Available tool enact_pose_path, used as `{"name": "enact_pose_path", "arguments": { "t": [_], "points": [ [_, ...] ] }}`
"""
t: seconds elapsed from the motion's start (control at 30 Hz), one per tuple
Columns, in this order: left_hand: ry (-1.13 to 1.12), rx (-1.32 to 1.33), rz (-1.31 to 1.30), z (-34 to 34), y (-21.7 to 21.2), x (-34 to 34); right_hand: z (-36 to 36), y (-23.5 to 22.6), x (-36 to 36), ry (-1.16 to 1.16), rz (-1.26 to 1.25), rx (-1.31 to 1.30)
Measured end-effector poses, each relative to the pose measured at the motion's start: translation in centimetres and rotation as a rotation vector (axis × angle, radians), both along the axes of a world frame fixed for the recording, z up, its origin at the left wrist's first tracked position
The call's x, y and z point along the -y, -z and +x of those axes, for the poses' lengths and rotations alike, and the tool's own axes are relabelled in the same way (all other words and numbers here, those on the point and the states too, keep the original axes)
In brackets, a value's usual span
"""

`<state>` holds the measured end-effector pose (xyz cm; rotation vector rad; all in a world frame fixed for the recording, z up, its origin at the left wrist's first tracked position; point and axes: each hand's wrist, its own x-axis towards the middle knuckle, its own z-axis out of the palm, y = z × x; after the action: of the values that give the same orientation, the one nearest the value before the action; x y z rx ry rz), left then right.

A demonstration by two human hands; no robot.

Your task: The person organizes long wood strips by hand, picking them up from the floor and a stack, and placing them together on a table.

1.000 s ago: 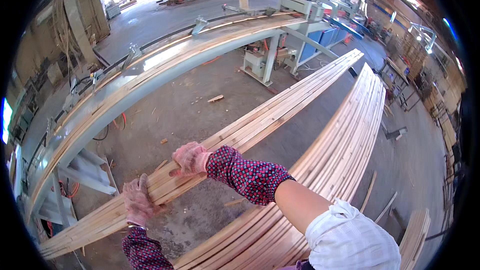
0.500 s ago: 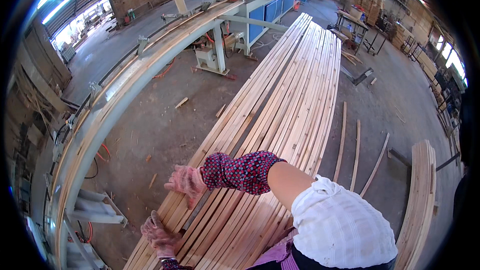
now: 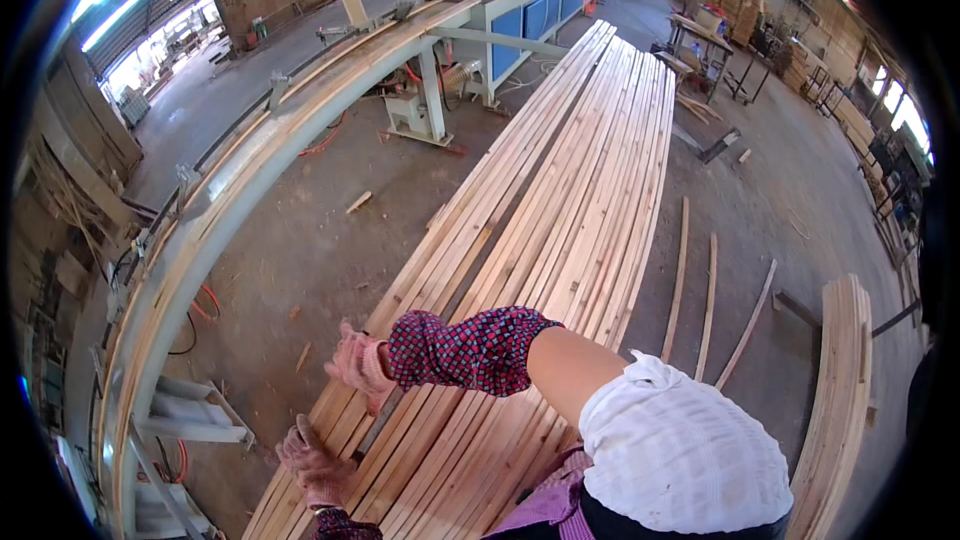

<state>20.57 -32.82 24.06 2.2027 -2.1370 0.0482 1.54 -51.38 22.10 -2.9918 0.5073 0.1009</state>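
Gloved hands work at the near left edge of a long stack of pale, narrow wooden slats, which runs from your waist away toward the blue-panelled machine at the far end of the shed. Your right hand, in a worn pinkish work glove below a red-and-black checked sleeve cover, rests on the outermost slat of the stack, fingers curled down over its left edge. Your left hand, gloved the same way, lies lower on that left edge, nearer to you, fingers bent and close together on the wood; whether either hand fully closes round a slat cannot be told. Both hands touch the stack and sit near each other, right ahead of left. To the left of the stack, across a strip of dusty concrete floor, a long curved-looking grey metal conveyor frame carries further timber. To the right, three loose thin wooden strips lie on the floor, and a second, smaller pile of pale boards stands well apart beyond them.
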Motion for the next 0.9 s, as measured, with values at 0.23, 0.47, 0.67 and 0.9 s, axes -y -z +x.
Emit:
{"name": "enact_pose_path", "arguments": {
  "t": [0.23,0.47,0.67,0.9],
  "points": [
    [-0.012,-0.012,0.189,1.3,1.3,0.4,-0.8,-3.0,-0.8,0.111,0.139,-0.097],
    [0.006,-0.004,0.276,2.1,1.2,0.5,-0.5,-2.6,-0.8,0.164,0.205,-0.148],
    [-0.002,-0.051,0.306,2.7,1.4,1.1,-0.8,-4.4,-1.1,0.183,0.156,-0.177],
    [0.015,-0.191,0.272,3.1,1.0,0.7,-0.6,-3.1,-1.5,0.190,0.095,-0.184]
  ]
}}
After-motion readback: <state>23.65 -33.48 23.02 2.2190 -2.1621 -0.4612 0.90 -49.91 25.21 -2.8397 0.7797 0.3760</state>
